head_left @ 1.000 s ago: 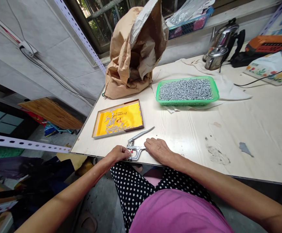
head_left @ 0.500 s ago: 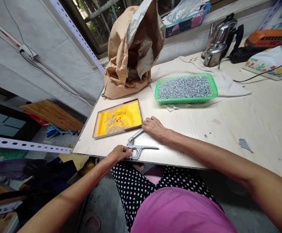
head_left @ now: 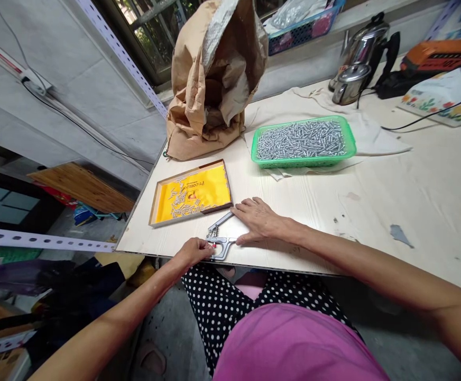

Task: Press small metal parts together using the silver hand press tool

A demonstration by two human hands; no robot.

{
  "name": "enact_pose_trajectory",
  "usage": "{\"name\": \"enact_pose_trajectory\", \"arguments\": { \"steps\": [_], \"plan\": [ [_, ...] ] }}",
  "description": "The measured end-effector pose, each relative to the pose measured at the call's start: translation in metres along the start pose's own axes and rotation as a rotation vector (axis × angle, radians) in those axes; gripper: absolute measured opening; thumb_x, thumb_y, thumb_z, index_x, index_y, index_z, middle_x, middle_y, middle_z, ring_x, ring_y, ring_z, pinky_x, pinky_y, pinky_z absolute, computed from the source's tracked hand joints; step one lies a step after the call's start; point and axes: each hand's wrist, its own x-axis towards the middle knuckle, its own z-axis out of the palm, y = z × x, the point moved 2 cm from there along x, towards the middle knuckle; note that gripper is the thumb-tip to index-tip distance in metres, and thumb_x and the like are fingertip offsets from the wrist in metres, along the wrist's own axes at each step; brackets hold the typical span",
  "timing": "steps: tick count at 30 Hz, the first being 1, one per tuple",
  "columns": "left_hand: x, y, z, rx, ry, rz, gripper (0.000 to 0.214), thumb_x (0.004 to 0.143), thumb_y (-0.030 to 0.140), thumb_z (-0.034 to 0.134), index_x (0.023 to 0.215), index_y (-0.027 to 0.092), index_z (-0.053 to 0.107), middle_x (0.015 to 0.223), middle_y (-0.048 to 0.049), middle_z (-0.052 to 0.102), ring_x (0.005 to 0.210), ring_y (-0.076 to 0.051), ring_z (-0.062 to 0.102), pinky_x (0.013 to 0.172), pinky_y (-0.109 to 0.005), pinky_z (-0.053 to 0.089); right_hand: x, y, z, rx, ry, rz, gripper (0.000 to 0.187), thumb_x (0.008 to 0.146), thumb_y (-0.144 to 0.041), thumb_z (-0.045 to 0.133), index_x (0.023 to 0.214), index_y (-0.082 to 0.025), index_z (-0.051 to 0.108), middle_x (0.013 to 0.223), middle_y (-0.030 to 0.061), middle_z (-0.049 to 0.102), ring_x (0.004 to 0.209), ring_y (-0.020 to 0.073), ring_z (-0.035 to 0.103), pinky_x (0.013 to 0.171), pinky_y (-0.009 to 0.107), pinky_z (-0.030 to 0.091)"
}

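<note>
A grey metal pair of hand-press pliers (head_left: 223, 248) with a spring and a red part near its jaws lies at the table's front edge, its two handles apart. My left hand (head_left: 195, 251) is closed at the jaw end, thumb and fingers pinched together; whatever is between them is too small to make out. Over the handle ends lies my right hand (head_left: 260, 221), fingers stretched and thumb spread, fingertips by the upper handle and thumb at the lower one. Just behind the pliers, a shallow box (head_left: 214, 179) with a yellow bottom holds many small silver metal pieces.
A green plastic basket (head_left: 353, 142) full of small metal pieces stands on a white cloth. Behind the box slumps a large open brown paper sack (head_left: 188, 106). Farther right are a steel kettle (head_left: 367, 45), a small steel pot (head_left: 351, 84) and an orange device (head_left: 436, 55).
My right hand has spread out of its closed pose at the box corner, and its thumb has come down to the lower handle. My left hand has stayed at the jaws.
</note>
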Motion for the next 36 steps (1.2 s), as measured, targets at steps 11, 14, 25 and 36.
{"name": "enact_pose_trajectory", "arguments": {
  "steps": [11,14,25,36],
  "plan": [
    [-0.003,0.002,0.000,0.043,0.017,-0.008,0.041,0.065,0.056,0.063,0.060,0.015,0.060,0.051,0.0044,0.048,0.053,-0.011,0.038,0.053,-0.024,0.026,-0.019,-0.021,0.001,0.044,0.025,0.023,0.073,0.080,-0.043,0.072,0.138,-0.009,0.045,0.117,0.0165,0.061,0.109,0.0301,0.049,0.102,0.049,0.030],
    [-0.016,0.009,0.002,0.241,0.135,0.022,0.034,0.079,0.045,0.058,0.063,0.015,0.062,0.060,0.0003,0.054,0.060,-0.014,0.048,0.057,-0.026,0.034,-0.025,-0.028,-0.001,0.088,0.061,0.019,0.058,0.084,-0.032,0.069,0.133,-0.010,0.049,0.111,0.0148,0.062,0.101,0.0268,0.049,0.091,0.041,0.039],
    [-0.001,0.052,0.028,0.781,0.306,0.768,0.062,0.086,0.030,0.065,0.140,0.016,0.038,0.145,-0.0149,0.045,0.130,-0.030,0.043,0.108,-0.046,0.038,-0.037,-0.025,0.005,0.197,0.092,0.058,0.082,0.075,-0.039,0.076,0.140,-0.008,0.038,0.123,0.0185,0.056,0.110,0.0303,0.048,0.092,0.046,0.042],
    [0.015,0.085,0.025,0.798,0.087,0.809,0.055,0.085,0.033,0.067,0.132,0.013,0.048,0.118,-0.0126,0.058,0.110,-0.028,0.049,0.095,-0.042,0.045,-0.041,-0.031,-0.009,0.088,0.024,0.221,0.045,0.077,-0.034,0.076,0.110,-0.008,0.059,0.106,0.0143,0.060,0.098,0.0259,0.052,0.081,0.037,0.044]
  ]
}}
